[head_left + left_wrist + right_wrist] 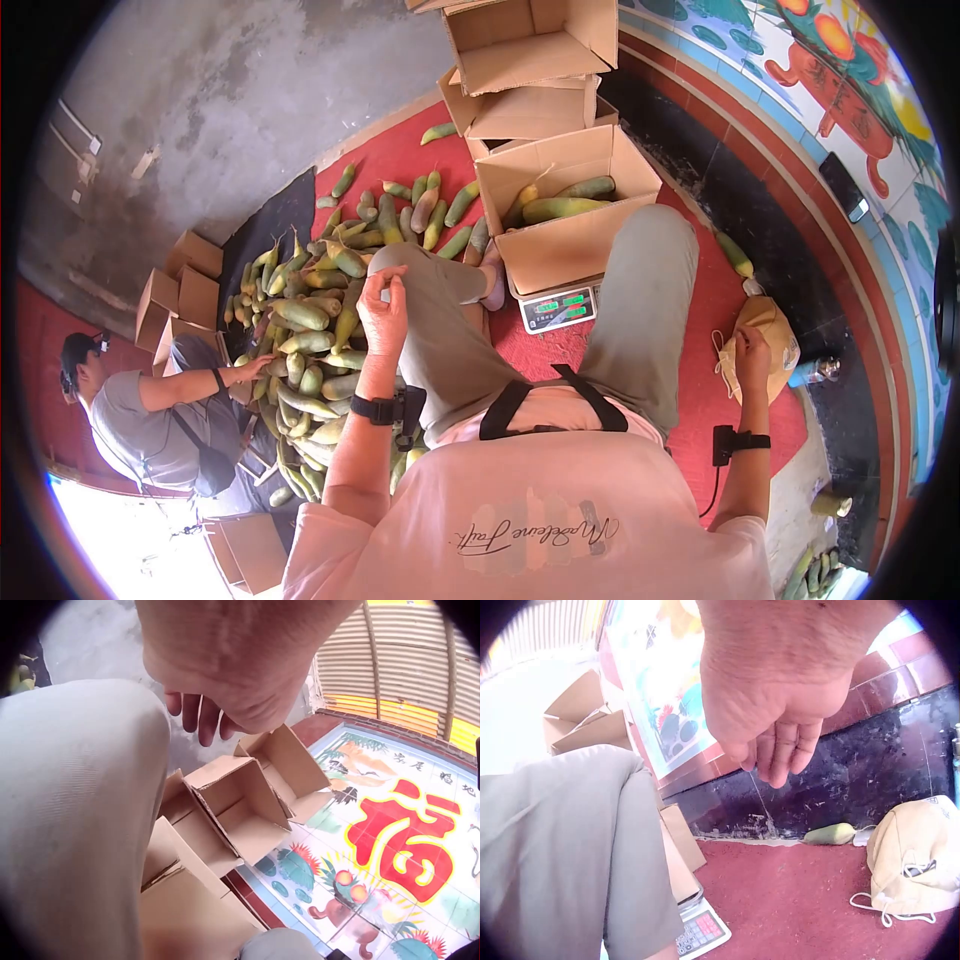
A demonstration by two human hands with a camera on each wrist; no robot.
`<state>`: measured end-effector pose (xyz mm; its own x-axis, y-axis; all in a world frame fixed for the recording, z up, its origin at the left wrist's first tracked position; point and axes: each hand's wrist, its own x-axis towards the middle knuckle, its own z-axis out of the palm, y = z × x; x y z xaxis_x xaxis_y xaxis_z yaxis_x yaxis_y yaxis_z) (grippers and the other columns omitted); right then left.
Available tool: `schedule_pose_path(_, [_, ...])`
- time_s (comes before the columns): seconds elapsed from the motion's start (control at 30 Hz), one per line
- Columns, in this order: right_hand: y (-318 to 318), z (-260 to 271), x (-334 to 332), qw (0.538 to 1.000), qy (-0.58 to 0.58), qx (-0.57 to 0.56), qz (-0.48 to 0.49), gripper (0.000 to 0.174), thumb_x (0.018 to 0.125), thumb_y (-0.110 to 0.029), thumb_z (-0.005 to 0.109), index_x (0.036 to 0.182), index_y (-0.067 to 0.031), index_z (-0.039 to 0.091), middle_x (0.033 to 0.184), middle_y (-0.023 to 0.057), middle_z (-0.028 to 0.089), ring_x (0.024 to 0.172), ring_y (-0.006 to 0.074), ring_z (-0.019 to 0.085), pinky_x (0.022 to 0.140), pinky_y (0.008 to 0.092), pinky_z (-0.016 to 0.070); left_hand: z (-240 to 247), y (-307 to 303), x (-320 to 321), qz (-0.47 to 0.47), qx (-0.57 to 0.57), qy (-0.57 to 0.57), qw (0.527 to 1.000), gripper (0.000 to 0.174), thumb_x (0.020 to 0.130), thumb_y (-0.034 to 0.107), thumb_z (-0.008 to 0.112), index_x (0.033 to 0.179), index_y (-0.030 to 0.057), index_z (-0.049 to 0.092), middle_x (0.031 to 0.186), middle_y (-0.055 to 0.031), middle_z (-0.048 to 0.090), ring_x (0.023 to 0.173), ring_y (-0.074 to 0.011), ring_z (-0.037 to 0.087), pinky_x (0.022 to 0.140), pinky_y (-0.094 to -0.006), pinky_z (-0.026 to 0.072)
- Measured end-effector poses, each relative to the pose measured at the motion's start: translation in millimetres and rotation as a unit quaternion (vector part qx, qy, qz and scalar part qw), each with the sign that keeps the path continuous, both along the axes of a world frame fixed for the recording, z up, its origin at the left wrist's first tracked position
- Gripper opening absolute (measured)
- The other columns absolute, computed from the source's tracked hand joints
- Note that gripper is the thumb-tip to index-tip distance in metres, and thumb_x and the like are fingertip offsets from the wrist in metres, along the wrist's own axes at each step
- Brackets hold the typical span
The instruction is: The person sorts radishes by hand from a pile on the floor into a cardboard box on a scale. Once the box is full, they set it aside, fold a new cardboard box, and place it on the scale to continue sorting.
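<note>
My left hand (384,312) hovers above my left knee, fingers loosely bent, with nothing in it. In the left wrist view its fingers hang down in front of stacked cardboard boxes. Off to the other side, my right hand (752,362) overlaps a tan drawstring bag (778,328) in the head view. The right wrist view shows relaxed, bare fingers in the air, the bag lower down on the red carpet. Between my knees an open cardboard box (548,252) with several long green radishes (562,209) sits on a digital scale (560,311) whose green digits are lit.
A big heap of green radishes (305,315) lies to my left. Beside it another person (165,410) reaches into the heap. More open boxes (530,50) are stacked ahead. A single radish (831,834) lies by the tiled wall, and a blue bottle (812,372) stands beyond the bag.
</note>
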<state>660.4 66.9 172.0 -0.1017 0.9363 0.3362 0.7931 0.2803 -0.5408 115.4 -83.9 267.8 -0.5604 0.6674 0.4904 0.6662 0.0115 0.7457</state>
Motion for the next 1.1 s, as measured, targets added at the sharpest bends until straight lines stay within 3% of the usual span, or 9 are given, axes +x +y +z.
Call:
schedule_pose_path(0.4, [-29, -20, 32, 0.998, 0.023, -0.005, -0.058, 0.012, 0.082, -0.005, 0.055, 0.09, 0.0018, 0.062, 0.084, 0.0185, 0.062, 0.075, 0.0335, 0.061, 0.067, 0.0373, 0.0478, -1, 24, 6, -0.046, -0.017, 0.019, 0.999, 0.014, 0.087, 0.002, 0.048, 0.091, 0.0022, 0.06, 0.094, -0.007, 0.066, 0.083, -0.0131, 0.06, 0.077, -0.0259, 0.0448])
schedule_pose_path(0.57, [-42, -22, 40, 0.998, -0.004, -0.001, -0.07, 0.013, 0.082, -0.005, 0.055, 0.091, 0.0021, 0.062, 0.084, 0.0187, 0.061, 0.075, 0.0339, 0.06, 0.067, 0.038, 0.0474, 0, 29, 11, -0.058, 0.0, 0.085, 0.995, 0.014, 0.085, 0.002, 0.049, 0.093, 0.0028, 0.061, 0.091, -0.0078, 0.066, 0.08, -0.0167, 0.06, 0.075, -0.0274, 0.0459])
schedule_pose_path(1.1, [-67, -16, 54, 0.992, -0.021, -0.036, -0.12, 0.012, 0.083, -0.007, 0.055, 0.092, -0.0007, 0.061, 0.086, 0.0175, 0.062, 0.077, 0.0344, 0.061, 0.066, 0.0392, 0.048, -3, 45, 21, -0.088, 0.004, 0.088, 0.992, 0.014, 0.083, 0.001, 0.05, 0.091, 0.0036, 0.062, 0.089, -0.0081, 0.064, 0.08, -0.0202, 0.06, 0.074, -0.029, 0.046])
